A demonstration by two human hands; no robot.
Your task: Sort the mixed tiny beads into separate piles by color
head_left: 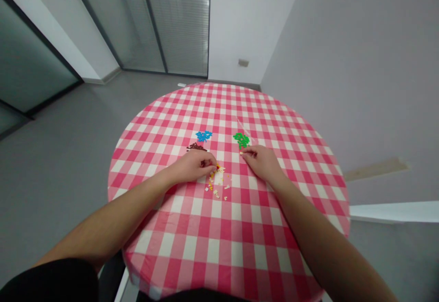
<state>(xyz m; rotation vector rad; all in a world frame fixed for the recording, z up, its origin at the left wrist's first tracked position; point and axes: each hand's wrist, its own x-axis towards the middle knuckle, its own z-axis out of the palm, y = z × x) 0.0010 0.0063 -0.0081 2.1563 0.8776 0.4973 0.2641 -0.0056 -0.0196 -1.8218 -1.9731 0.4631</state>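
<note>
My left hand [196,165] rests on the table with thumb and fingertips pinched together at the upper edge of a loose scatter of small white and yellow pieces [216,193]. Whatever lies between those fingertips is too small to name. A pile of thin dark brown pieces [196,146] is just behind this hand and partly covered by it. My right hand [263,161] is closed in a pinch at the near side of a pile of green pieces [241,139]. A tiny whitish piece [241,153] shows at its fingertips.
A pile of blue pieces [204,135] lies beyond the brown ones. Everything sits on a round table with a red-and-white checked cloth [219,251]. Glass partitions [178,23] stand behind it, and a plain wall [360,64] rises at the right.
</note>
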